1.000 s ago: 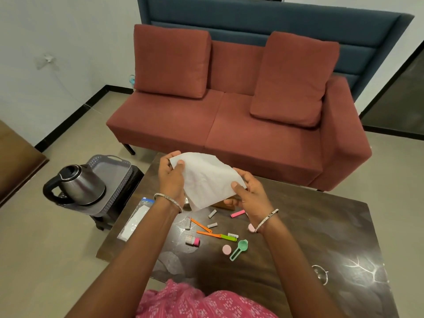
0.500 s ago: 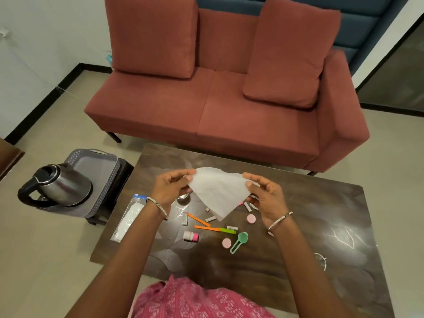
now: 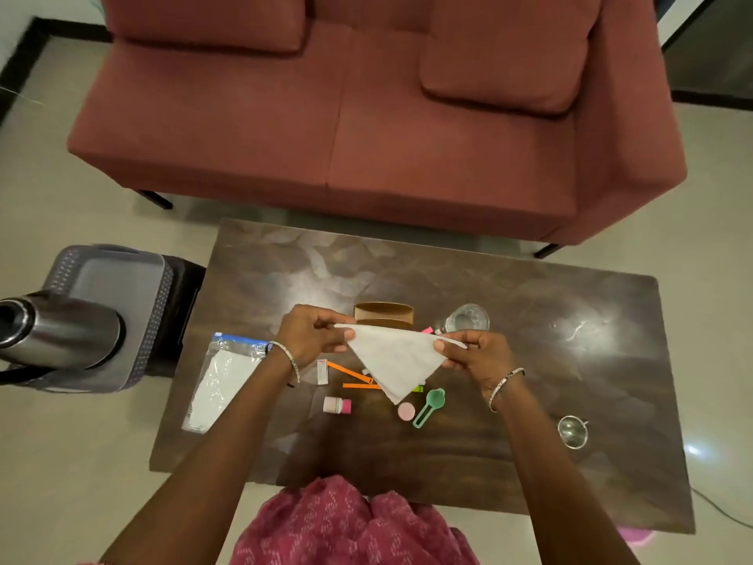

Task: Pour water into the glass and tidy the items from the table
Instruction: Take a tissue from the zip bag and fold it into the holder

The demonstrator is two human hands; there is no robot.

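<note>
A steel kettle sits on a grey tray left of the dark table, where a plastic bag lies near the edge. Both arms reach forward over the table: the left hand and the right hand each pinch a top corner of a white tissue, stretched between them in a triangle above scattered small items. The glass stands just behind the right hand.

no readable text, labels or numbers anywhere
</note>
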